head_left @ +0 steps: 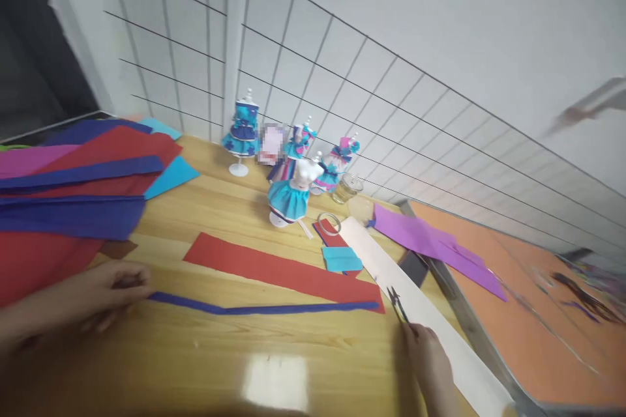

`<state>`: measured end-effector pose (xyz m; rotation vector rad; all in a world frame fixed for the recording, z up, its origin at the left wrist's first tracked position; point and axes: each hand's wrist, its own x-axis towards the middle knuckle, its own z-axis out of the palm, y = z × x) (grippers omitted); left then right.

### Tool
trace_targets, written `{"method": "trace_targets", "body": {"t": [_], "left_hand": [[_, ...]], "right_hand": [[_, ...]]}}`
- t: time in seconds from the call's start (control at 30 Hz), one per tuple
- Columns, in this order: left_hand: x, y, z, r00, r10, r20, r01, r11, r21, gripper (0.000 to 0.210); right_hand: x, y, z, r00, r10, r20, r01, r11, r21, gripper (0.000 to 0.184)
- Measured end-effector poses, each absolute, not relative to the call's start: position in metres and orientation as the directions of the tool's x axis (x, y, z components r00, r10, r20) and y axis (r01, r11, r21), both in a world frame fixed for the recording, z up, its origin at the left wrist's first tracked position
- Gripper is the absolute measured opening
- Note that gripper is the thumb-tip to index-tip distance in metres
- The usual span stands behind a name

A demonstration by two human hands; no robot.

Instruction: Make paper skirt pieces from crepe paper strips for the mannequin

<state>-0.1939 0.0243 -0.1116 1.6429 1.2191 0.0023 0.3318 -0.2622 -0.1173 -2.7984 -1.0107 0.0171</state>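
Note:
My left hand [124, 292] pinches one end of a narrow blue strip [288, 309], of paper or felt, which runs rightward across the table. The strip's far end lies over the right end of a wide red strip [274, 267]. In my right hand [428, 348] is a pair of scissors [398, 305], their blades slightly apart and pointing up and left. The blades are just right of the strips, touching neither, above a long white strip [435, 319].
Small mannequins in blue and pink outfits [288, 192] stand at the back, near a glass jar [347, 187] and a tape roll [329, 224]. Coloured sheets [112, 156] pile up at left. Cyan pieces [341, 258] and a purple sheet [430, 238] lie right, beside an orange surface [528, 313].

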Motion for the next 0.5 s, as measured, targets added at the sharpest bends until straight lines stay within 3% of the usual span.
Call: {"method": "trace_targets", "body": {"t": [0.07,0.17,0.27,0.37,0.5], "left_hand": [[-0.194,0.026,-0.109,0.546,0.657,-0.52,0.648,0.061,0.759,0.03],[-0.192,0.027,-0.108,0.521,0.739,-0.426,0.65,-0.02,0.76,0.024],[-0.188,0.03,-0.104,0.488,0.807,-0.333,0.679,-0.111,0.726,0.021],[-0.181,0.032,-0.096,0.472,0.867,-0.156,0.71,-0.269,0.651,0.019],[-0.16,0.031,-0.083,0.527,0.845,-0.093,0.705,-0.373,0.603,0.018]], "right_hand": [[0.337,-0.261,-0.119,0.771,0.634,0.065,0.635,-0.758,-0.149,0.036],[0.333,-0.244,-0.124,0.719,0.652,0.242,0.693,-0.7,-0.174,0.041],[0.298,-0.213,-0.125,0.473,0.81,0.346,0.877,-0.396,-0.272,0.041],[0.243,-0.183,-0.119,0.158,0.9,0.407,0.952,-0.029,-0.306,0.029],[0.19,-0.166,-0.114,-0.077,0.951,0.301,0.949,0.162,-0.272,0.018]]}}
